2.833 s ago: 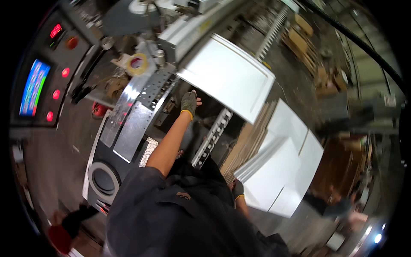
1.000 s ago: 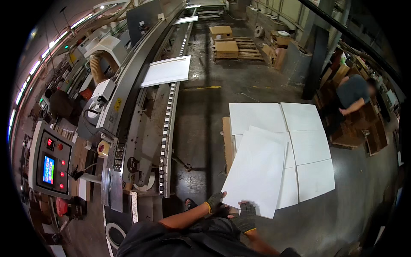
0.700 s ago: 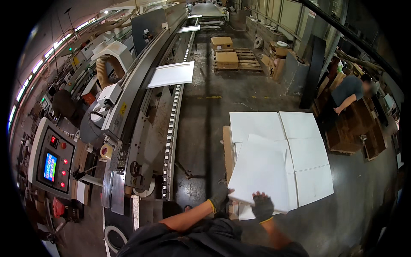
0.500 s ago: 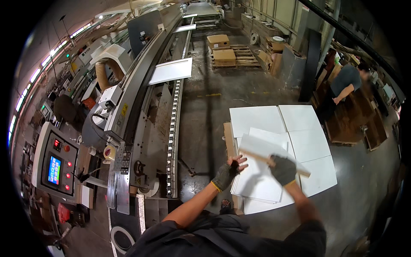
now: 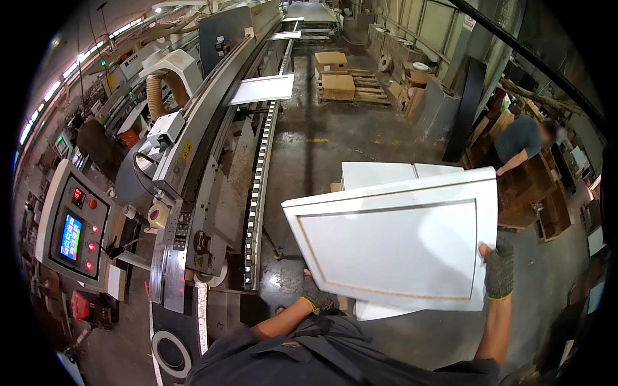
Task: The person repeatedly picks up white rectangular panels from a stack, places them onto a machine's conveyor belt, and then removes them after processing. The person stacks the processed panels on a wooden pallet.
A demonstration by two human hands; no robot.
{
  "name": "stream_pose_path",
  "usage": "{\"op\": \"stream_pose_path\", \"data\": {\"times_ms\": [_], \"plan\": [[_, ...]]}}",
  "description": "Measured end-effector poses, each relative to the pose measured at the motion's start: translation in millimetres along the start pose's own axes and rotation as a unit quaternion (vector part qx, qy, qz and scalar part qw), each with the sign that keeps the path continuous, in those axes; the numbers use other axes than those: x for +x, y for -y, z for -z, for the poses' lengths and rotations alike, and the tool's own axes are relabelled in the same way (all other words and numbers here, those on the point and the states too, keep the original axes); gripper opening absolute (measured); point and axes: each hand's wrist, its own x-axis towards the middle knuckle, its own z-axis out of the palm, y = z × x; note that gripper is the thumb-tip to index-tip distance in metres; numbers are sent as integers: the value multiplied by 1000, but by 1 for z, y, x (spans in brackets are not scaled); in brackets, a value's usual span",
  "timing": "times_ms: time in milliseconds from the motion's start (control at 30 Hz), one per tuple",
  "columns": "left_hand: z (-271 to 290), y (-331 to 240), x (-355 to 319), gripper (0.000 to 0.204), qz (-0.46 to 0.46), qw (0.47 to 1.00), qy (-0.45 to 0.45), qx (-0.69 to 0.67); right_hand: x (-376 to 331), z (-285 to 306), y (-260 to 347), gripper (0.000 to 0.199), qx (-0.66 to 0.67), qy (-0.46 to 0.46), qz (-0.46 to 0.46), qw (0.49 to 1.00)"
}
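Note:
A white framed panel (image 5: 393, 248), like a cabinet door, is raised at a tilt in front of me, its recessed face turned up. At its right edge my right hand (image 5: 498, 270), in a dark knit glove, is closed on it, thumb on the front and the other fingers behind. My left hand (image 5: 315, 297), also gloved, is low by the panel's lower left corner; most of its fingers are hidden, so its grip is unclear. Under and behind the raised panel, a stack of white panels (image 5: 376, 174) shows only along its far and near edges.
To the left runs a long machine with a roller rail (image 5: 256, 212) and a control box (image 5: 77, 228) with a lit screen. Another white panel (image 5: 262, 90) rests across the rail. Cartons (image 5: 337, 87) sit on a pallet (image 5: 372, 87) farther off. A person (image 5: 517, 143) bends over brown boards at right.
The panel, seen nearly edge-on before, is now raised with its broad framed face showing. My right hand moved right to its edge; my left hand dropped lower and left.

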Motion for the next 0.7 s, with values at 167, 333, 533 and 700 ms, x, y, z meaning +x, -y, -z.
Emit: {"op": "stream_pose_path", "data": {"times_ms": [167,333,533,700], "plan": [[-40,-37,-33,67,-77,997,9,13,-17,-12,1,31,-1,-85,68,994],[-67,-110,-106,85,-110,990,49,77,-6,-30,-80,48,-98,-134,-16,986],[-62,-179,-177,101,-217,974,63,-17,-10,-127,-237,51,-98,-121,-96,983],[-6,-196,-226,97,-342,939,7,-23,-42,-266,-239,53,-16,-56,-129,990]]}}
